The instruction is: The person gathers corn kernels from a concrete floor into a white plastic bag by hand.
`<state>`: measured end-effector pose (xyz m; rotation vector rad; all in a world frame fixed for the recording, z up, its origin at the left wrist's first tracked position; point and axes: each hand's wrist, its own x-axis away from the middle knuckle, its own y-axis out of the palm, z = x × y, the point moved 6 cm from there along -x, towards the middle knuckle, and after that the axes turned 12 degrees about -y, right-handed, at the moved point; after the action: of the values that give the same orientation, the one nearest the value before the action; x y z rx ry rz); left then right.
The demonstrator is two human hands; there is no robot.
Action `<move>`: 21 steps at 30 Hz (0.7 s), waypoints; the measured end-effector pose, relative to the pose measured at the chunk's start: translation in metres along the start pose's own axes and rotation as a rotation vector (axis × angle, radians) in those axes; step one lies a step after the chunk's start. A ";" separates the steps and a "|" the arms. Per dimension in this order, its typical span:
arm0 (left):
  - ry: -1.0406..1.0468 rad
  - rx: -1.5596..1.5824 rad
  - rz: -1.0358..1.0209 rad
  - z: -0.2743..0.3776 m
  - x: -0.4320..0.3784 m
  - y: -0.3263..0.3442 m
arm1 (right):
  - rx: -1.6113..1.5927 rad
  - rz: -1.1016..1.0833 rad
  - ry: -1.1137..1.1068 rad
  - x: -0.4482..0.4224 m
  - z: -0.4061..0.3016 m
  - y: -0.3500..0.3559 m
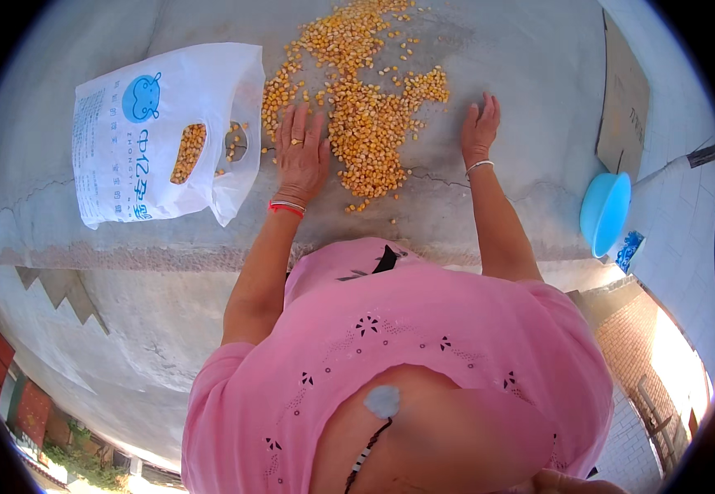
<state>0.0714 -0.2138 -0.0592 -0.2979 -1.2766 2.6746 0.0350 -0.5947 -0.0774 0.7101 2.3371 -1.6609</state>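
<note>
Loose yellow corn kernels (370, 129) lie in an uneven pile on a grey concrete ledge (518, 55). My left hand (302, 151) rests palm down just left of the pile, its fingertips beside stray kernels and nothing seen in its grasp. To the right of the pile, my right hand (481, 126) is apart from the kernels, palm side hidden, with no object visible in it. A white plastic bag (104, 154) with blue printing lies flat at the left; kernels show through its handle cutout, and a few lie at its mouth.
A light blue plastic basin (604, 213) stands at the right edge of the ledge. Behind it a flat piece of cardboard (623, 99) leans or lies by the white tiled wall (691, 204). The ledge's rough front edge (147, 258) runs close to my body.
</note>
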 end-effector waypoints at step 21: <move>-0.165 -0.252 -0.160 -0.001 -0.006 0.010 | 0.123 -0.041 -0.089 -0.142 0.013 0.079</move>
<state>0.0763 -0.2206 -0.0665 -0.0035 -1.6151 2.4486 0.1949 -0.6251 -0.0889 0.6002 2.2193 -1.8273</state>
